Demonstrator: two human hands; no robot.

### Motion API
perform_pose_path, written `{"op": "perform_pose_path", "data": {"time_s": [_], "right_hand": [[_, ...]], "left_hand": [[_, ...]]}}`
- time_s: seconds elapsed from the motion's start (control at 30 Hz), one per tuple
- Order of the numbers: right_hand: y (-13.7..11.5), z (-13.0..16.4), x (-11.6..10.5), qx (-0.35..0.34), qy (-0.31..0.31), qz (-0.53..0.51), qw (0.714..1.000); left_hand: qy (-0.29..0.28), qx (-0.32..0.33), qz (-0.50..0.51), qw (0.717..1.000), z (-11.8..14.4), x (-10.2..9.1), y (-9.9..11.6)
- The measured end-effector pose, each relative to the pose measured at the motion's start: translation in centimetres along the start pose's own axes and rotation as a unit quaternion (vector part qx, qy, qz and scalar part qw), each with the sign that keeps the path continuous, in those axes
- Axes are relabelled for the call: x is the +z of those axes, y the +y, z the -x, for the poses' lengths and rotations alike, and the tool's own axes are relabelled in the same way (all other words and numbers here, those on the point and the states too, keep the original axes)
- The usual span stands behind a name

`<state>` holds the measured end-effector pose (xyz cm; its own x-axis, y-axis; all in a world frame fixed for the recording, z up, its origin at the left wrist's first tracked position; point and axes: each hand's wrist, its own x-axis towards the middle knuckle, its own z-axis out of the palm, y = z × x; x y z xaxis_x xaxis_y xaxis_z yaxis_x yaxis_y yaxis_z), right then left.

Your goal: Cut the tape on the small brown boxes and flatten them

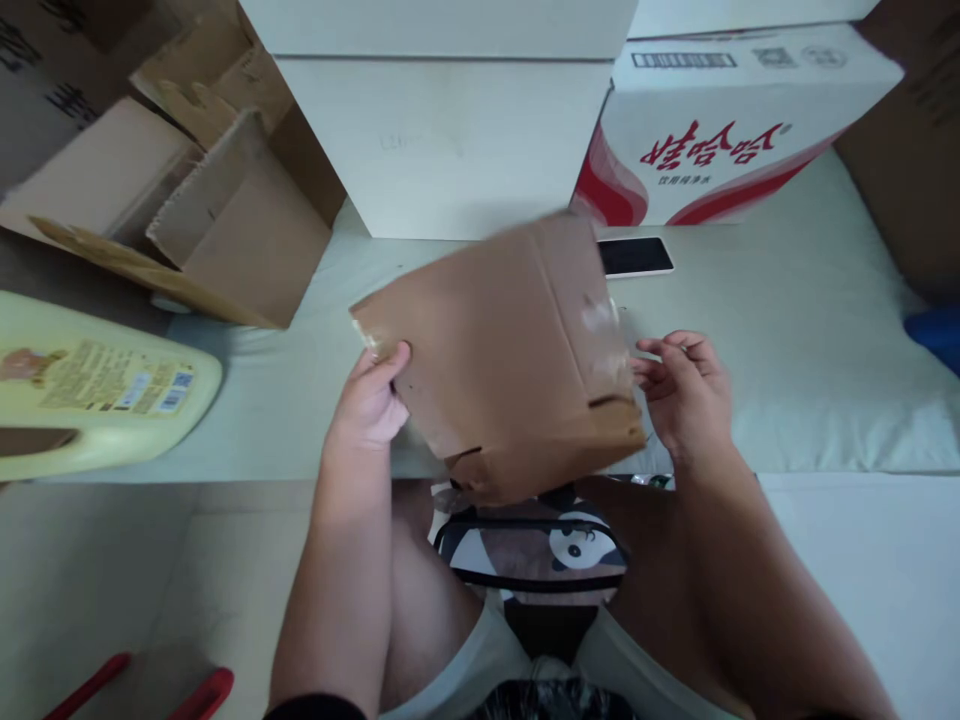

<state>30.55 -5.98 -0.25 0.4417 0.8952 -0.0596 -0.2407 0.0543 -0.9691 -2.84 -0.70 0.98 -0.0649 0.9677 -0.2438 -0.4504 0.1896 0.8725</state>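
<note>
A brown cardboard piece point(495, 340), creased and folded along its right side and lower edge, is held up above the pale green covered surface. My left hand point(371, 400) grips its left edge, thumb on the front face and fingers behind. Shiny strips like clear tape show on its left corner and right flap. Just beyond the right edge is my right hand point(682, 390), its fingers curled and the thumb pressed towards them. Whatever it pinches, if anything, is too small to make out. Whether those fingertips touch the cardboard is unclear.
Open cardboard boxes point(247, 220) stand at the left, beside a yellow jug point(112, 385). White boxes point(465, 140) and a red-and-white printed carton point(720, 130) line the back. A phone point(637, 256) lies partly behind the cardboard. Below is a panda-patterned item point(525, 550).
</note>
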Motion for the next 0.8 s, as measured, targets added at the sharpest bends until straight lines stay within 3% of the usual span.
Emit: {"op": "perform_pose_path", "data": {"time_s": [0.07,0.13,0.3,0.43,0.53,0.67,0.8], "right_hand": [[-0.1,-0.1,0.1,0.003,0.018,-0.019,1.0],[-0.2,0.1,0.5,0.013,-0.007,-0.045,0.999],[0.0,1.4,1.6,0.049,-0.108,-0.071,0.99],[0.0,2.9,1.7,0.042,-0.171,0.08,0.981],[-0.4,4.0,1.5,0.054,-0.146,0.192,0.969],[-2.0,4.9,0.6,0.101,-0.082,0.173,0.976],[-4.1,6.1,-2.3,0.076,0.009,0.153,0.985]], "left_hand": [[0.022,0.062,0.034,0.997,-0.7,-0.4,-0.1],[0.041,0.097,0.057,0.993,-1.4,-0.6,-0.4],[0.071,0.098,0.091,0.989,-2.2,-0.9,-1.1],[0.079,0.087,0.089,0.989,-2.0,-0.5,-1.1],[0.08,0.065,0.065,0.993,-1.5,0.5,-1.0],[0.064,0.017,0.039,0.997,-0.9,2.2,-1.1],[0.0,-0.07,0.047,0.996,-0.5,3.7,-0.9]]}}
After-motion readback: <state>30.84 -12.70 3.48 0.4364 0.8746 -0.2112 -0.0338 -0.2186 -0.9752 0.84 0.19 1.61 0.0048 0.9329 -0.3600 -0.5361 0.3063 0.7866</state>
